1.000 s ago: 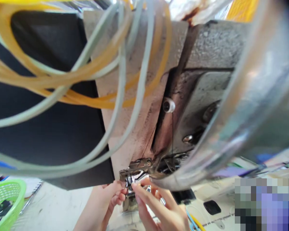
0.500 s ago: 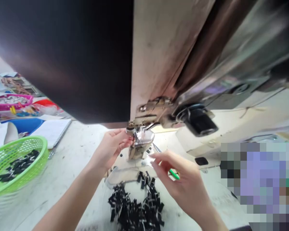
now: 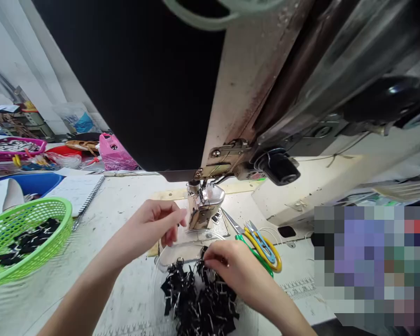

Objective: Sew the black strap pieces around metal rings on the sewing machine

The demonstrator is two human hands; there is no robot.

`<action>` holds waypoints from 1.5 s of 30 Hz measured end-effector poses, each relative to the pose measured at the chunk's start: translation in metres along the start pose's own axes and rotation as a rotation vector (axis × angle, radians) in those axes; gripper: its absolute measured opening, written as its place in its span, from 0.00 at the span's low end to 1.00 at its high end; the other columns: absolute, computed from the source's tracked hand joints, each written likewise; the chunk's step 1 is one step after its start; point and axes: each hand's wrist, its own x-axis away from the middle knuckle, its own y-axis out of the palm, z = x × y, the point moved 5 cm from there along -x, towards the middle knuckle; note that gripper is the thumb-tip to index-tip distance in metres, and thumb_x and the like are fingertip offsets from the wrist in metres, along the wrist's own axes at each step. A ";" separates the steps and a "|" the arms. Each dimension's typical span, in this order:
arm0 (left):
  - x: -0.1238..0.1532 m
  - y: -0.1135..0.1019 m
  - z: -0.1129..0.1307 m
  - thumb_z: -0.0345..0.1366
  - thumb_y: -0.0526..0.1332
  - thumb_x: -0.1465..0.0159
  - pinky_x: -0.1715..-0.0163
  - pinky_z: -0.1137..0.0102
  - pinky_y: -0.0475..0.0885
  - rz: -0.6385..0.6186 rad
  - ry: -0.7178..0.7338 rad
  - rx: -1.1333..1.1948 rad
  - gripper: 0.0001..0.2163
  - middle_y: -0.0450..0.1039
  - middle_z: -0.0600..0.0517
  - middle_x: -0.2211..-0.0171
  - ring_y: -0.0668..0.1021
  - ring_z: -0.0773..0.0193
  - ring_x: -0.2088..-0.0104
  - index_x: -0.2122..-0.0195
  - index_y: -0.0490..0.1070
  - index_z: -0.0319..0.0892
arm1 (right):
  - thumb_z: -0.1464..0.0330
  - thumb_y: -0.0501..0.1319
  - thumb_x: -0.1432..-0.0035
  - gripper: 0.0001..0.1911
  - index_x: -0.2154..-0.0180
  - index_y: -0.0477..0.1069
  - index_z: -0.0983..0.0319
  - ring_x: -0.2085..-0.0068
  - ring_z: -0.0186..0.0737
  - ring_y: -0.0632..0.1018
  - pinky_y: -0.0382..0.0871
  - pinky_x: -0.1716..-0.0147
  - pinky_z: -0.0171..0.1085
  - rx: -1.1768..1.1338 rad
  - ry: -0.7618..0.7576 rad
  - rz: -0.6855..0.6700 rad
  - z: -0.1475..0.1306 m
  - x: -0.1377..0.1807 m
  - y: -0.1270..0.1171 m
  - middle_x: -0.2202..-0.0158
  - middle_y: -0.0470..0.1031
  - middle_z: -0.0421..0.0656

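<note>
My right hand is at the upper right of a heap of short black strap tabs with metal rings, its thumb and forefinger pinched on one black tab. The heap lies in a clear tray in front of the sewing machine. My left hand hovers left of the needle post, fingers curled and thumb against them. Whatever may be between those fingertips is too small or hidden to make out. No contact shows between that hand and the machine.
Scissors with green handles, yellow-handled scissors and blue snips lie right of the post. A green basket with black tabs and a spiral notebook are at left. The machine head overhangs above. A person is at far right.
My left hand has come away from the needle post, down and left. My right hand has moved down and left to the heap and pinched a tab. The view has shifted slightly.
</note>
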 end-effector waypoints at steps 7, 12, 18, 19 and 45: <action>-0.004 0.035 -0.006 0.42 0.58 0.33 0.70 0.70 0.70 -0.208 0.071 -0.275 0.14 0.80 0.49 0.71 0.80 0.60 0.70 0.69 0.80 0.42 | 0.67 0.67 0.42 0.10 0.57 0.80 0.60 0.67 0.39 0.82 0.77 0.66 0.33 -0.648 0.053 0.185 0.023 0.011 -0.020 0.68 0.83 0.41; -0.008 0.041 -0.008 0.43 0.57 0.33 0.69 0.69 0.73 -0.226 0.053 -0.237 0.15 0.79 0.48 0.69 0.80 0.58 0.68 0.67 0.81 0.41 | 0.70 0.68 0.41 0.03 0.65 0.82 0.57 0.67 0.36 0.83 0.77 0.66 0.30 -0.596 -0.123 0.310 0.015 0.019 -0.035 0.68 0.84 0.39; -0.010 0.055 -0.013 0.48 0.53 0.31 0.71 0.69 0.76 -0.301 -0.125 -0.045 0.20 0.78 0.44 0.62 0.82 0.56 0.62 0.61 0.79 0.39 | 0.77 0.66 0.40 0.11 0.63 0.82 0.54 0.64 0.36 0.84 0.77 0.62 0.29 -0.490 -0.382 0.495 0.001 0.030 -0.056 0.65 0.84 0.37; -0.011 0.056 -0.014 0.50 0.52 0.31 0.71 0.69 0.76 -0.301 -0.146 -0.020 0.22 0.78 0.43 0.62 0.82 0.56 0.63 0.60 0.79 0.38 | 0.77 0.66 0.40 0.12 0.63 0.82 0.53 0.63 0.36 0.83 0.77 0.62 0.29 -0.478 -0.393 0.501 0.001 0.030 -0.058 0.65 0.84 0.37; -0.009 0.049 -0.007 0.38 0.72 0.45 0.68 0.71 0.72 0.053 0.067 0.258 0.06 0.82 0.50 0.73 0.80 0.61 0.69 0.70 0.82 0.42 | 0.60 0.70 0.43 0.13 0.59 0.81 0.59 0.64 0.41 0.82 0.78 0.64 0.35 -0.841 -0.034 0.408 -0.003 0.017 -0.042 0.63 0.82 0.45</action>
